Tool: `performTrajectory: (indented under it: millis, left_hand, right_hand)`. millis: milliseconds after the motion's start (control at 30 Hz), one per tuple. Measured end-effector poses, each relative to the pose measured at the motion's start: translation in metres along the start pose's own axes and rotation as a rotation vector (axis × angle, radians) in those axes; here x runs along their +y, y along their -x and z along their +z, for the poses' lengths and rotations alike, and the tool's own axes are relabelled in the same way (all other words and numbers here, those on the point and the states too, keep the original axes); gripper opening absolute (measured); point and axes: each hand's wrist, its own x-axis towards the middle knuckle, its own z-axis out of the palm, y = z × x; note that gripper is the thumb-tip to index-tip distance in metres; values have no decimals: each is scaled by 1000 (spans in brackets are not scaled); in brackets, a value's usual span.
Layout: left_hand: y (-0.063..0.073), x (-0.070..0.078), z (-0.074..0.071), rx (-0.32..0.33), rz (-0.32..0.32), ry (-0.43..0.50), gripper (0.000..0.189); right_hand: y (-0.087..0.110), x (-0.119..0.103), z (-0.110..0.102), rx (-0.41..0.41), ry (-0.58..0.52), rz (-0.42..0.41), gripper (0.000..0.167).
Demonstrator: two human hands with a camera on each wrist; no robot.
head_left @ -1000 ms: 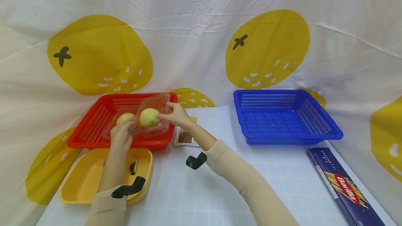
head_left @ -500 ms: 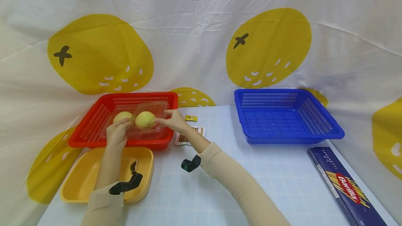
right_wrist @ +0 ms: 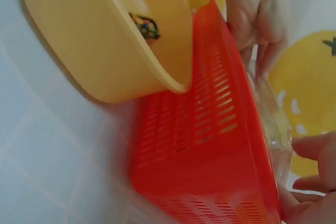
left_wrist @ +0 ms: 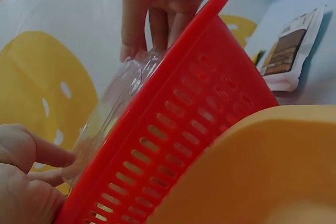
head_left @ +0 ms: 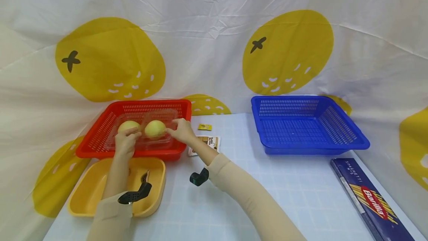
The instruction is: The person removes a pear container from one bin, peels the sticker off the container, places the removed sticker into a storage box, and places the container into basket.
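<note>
A clear plastic clamshell pack point(head_left: 156, 113) with two round, pale yellow-green fruits point(head_left: 155, 128) sits low within the red basket point(head_left: 93, 137), its upper edge showing above the rim in both wrist views. At the pack's left end, my left hand point(head_left: 126, 142) pinches the plastic between thumb and fingers, partly covering one fruit. My right hand point(head_left: 182, 131) holds the opposite end, thumb near the second fruit and fingers at the plastic edge. In the right wrist view the clear pack point(right_wrist: 275, 129) spans between both hands, and the basket wall hides its underside.
A yellow tub point(head_left: 83, 192) with small dark-patterned items stands before the red basket. Right of that basket lie a white-and-brown packet point(head_left: 214, 142) and a small yellow sachet point(head_left: 204, 127). Farther right are a blue basket point(head_left: 264, 148) and a Barilla spaghetti box point(head_left: 371, 200).
The pack has tipped flatter and come down into the red basket, both hands following it lower and slightly left. The yellow sachet and more of the white-and-brown packet now show beside the right hand.
</note>
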Motion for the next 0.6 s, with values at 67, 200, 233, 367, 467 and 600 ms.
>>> performTrajectory:
  millis: [67,200,233,367,467,600]
  left_hand:
    - [-2,-1,0,-2,-8,-2,46]
    - [-5,0,0,-1,-20,36,46]
    - [-6,0,0,3,-20,46,46]
    - [-8,0,1,17,-17,63,45]
    - [-10,-1,1,8,-9,45,45]
    - [-11,-2,-2,-78,21,-42,51]
  right_hand:
    - [2,0,0,19,12,-5,49]
    - [3,0,0,47,9,0,49]
    - [3,0,0,49,1,2,48]
    - [0,0,0,55,-25,9,45]
    - [-1,1,-2,50,-62,21,42]
    - [-1,2,-3,39,-110,48,41]
